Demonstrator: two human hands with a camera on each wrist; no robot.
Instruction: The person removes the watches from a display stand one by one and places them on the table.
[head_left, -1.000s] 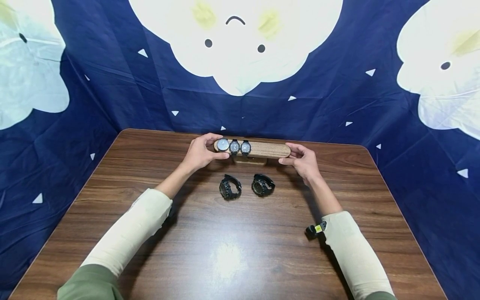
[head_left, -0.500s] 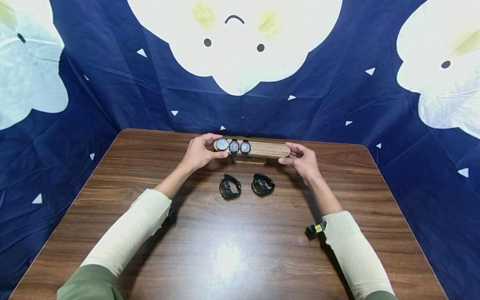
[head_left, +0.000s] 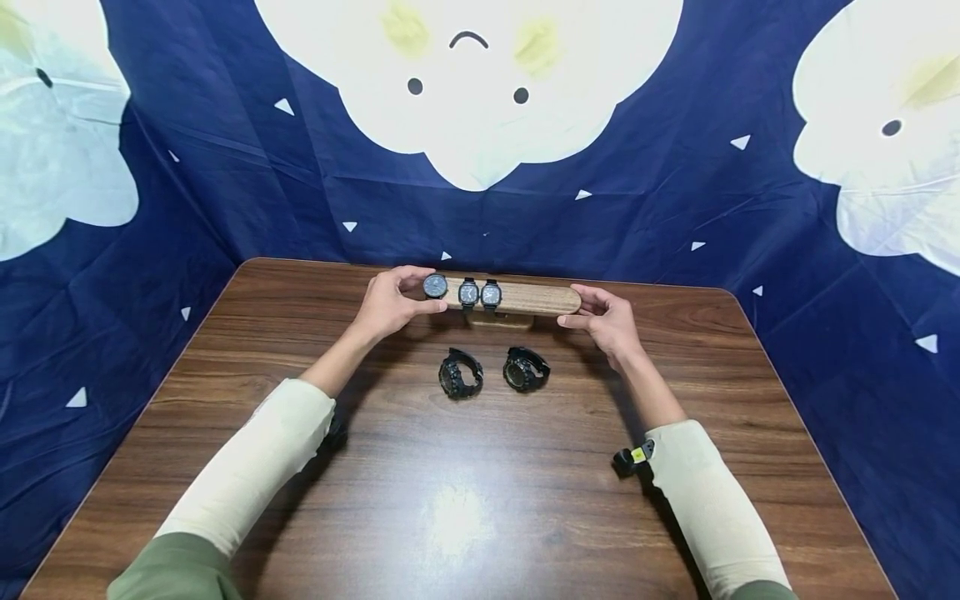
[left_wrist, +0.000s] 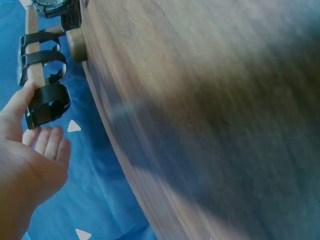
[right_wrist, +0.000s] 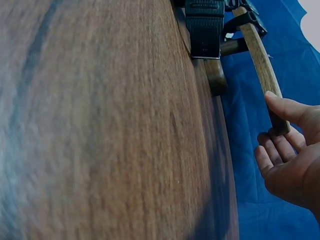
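Note:
A wooden watch stand (head_left: 536, 299) with a rounded bar on a short base is at the far side of the table. My left hand (head_left: 390, 302) pinches a round-faced dark watch (head_left: 435, 287) at the bar's left end, thumb on the near side. In the left wrist view, the black strap of that watch (left_wrist: 47, 105) loops around the bar's tip. Two square-faced black watches (head_left: 468, 293) sit side by side on the bar, further right. At the opposite end, my right hand (head_left: 606, 323) holds the bar between thumb and fingers.
Two chunky black watches lie on the table before the stand, one on the left (head_left: 460, 374) and one on the right (head_left: 526, 370). The brown wood-grain table (head_left: 570, 500) ends just behind the stand, where a blue cloth backdrop (head_left: 315, 200) hangs.
My left hand has shifted left with the round watch, which now sits further out at the bar's end and apart from the square watches. The right hand stays in place.

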